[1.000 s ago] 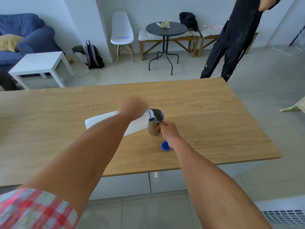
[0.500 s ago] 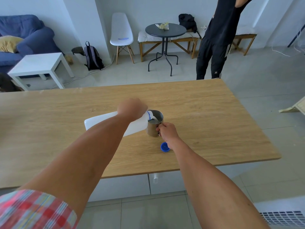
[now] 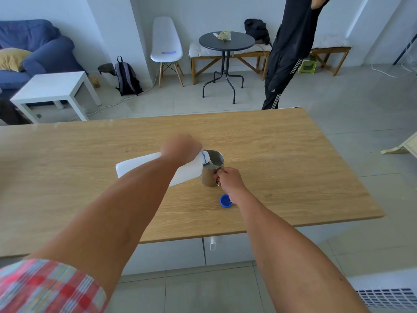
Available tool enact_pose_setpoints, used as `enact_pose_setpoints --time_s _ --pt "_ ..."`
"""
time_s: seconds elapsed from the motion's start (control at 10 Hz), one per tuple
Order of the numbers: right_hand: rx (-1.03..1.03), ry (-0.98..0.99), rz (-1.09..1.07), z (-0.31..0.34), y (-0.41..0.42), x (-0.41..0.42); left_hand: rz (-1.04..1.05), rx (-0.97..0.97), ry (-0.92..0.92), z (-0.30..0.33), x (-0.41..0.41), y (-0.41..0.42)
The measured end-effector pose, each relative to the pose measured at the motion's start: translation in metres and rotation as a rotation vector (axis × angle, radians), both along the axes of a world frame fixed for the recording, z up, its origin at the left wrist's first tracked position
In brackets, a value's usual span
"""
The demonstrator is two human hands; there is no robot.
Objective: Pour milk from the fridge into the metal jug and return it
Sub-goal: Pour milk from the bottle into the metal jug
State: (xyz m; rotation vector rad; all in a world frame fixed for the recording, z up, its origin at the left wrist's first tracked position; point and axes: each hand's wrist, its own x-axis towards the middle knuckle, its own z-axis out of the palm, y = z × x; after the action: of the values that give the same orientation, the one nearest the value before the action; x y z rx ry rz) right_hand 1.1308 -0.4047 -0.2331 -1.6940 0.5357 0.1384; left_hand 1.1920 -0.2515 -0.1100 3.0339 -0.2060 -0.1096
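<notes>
Milk bottle tipped over metal jug

The white plastic milk bottle is held nearly horizontal, its blue-ringed mouth over the rim of the upright metal jug, in which milk is seen. The blue cap lies nearby on the worktop.

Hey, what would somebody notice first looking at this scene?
Mid-table, the left hand tips a white milk bottle so milk runs into the metal jug, whose handle the right hand grips. A blue cap lies on the wooden table just nearer the camera than the jug. Beyond the far edge stands a person in black.
</notes>
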Motion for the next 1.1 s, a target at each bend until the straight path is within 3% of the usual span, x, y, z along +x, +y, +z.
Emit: enact_pose_setpoints --time_s 1.1 --pt "0.001 -0.002 -0.005 0.0009 -0.0001 -0.0008 -0.001 0.0 0.011 0.0005 0.0016 -0.0007"
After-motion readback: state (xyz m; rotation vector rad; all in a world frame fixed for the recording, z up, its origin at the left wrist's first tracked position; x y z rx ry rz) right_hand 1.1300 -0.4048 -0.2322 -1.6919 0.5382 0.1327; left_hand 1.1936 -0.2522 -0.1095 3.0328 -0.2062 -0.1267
